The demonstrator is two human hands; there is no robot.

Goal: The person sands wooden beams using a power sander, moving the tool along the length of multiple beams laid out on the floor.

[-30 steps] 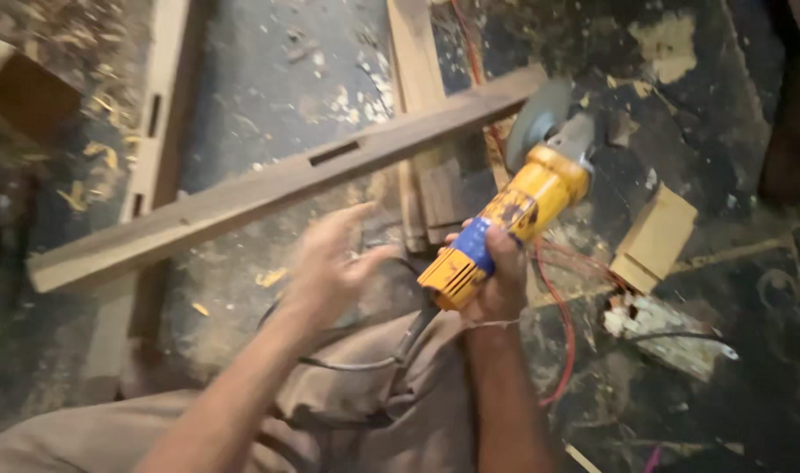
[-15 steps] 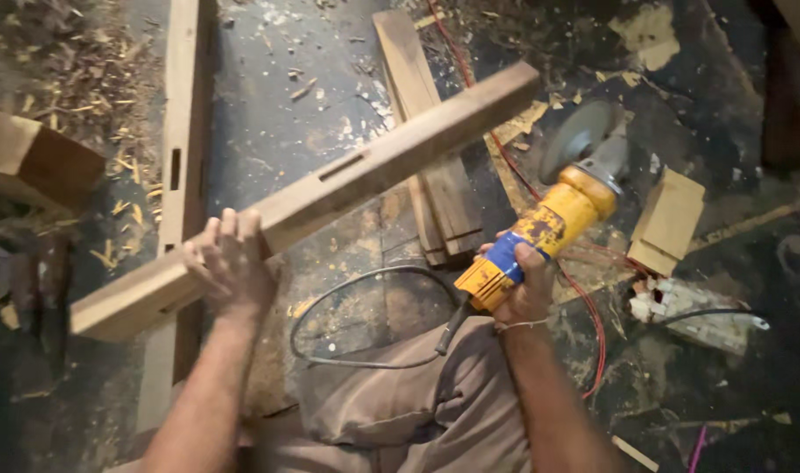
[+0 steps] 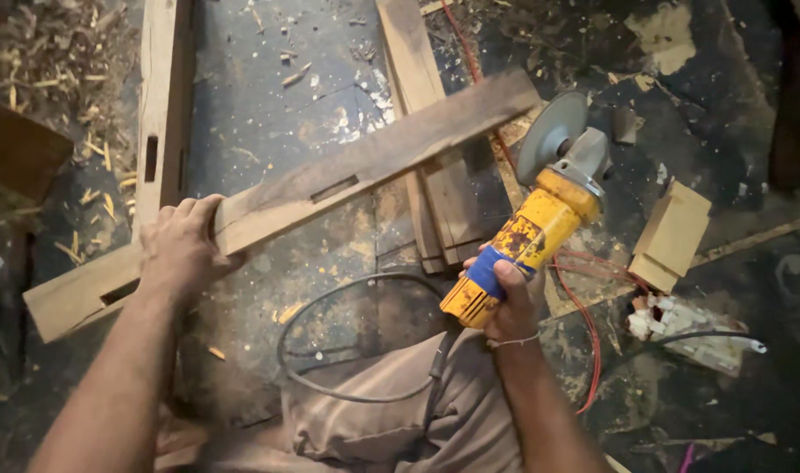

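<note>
This is a woodworking workshop. Pale wood shavings [image 3: 63,52] litter the dark stained floor [image 3: 269,96]. Mortised brown timber beams [image 3: 330,180] lie across it.

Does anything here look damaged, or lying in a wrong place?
Yes. The yellow angle grinder in the right hand has badly worn, chipped paint. Its black cable and a red wire loop loosely over the floor among wood shavings.

Grinder [image 3: 527,236] yellow, blue band; beam [image 3: 330,184] brown; cable [image 3: 584,324] red; trousers [image 3: 391,412] khaki.
</note>
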